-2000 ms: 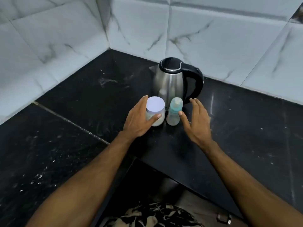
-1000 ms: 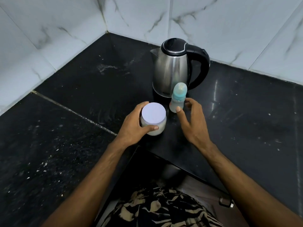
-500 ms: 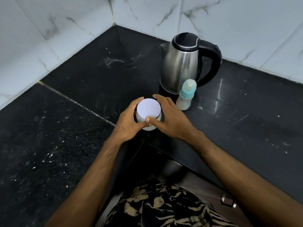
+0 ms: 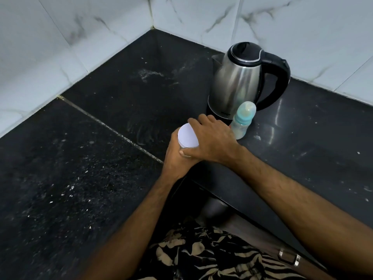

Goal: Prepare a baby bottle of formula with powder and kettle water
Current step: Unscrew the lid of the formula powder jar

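A small powder jar with a white lid (image 4: 187,138) is held just above the black counter's inner corner. My left hand (image 4: 177,158) grips the jar's body from below and the left. My right hand (image 4: 214,140) wraps over the lid, fingers curled round its far rim. The baby bottle (image 4: 242,122), clear with a teal collar and cap, stands upright just right of my right hand. Behind the bottle stands the steel kettle (image 4: 236,81) with a black lid and handle.
The black stone counter (image 4: 101,158) forms an L round me, dusted with white specks. White marble-look wall tiles (image 4: 60,37) close the corner behind. A drawer handle (image 4: 288,257) shows below the counter's right front edge.
My right hand left the bottle and came over the jar's lid. My left hand has drawn the jar nearer to me. The view shifted left and down.
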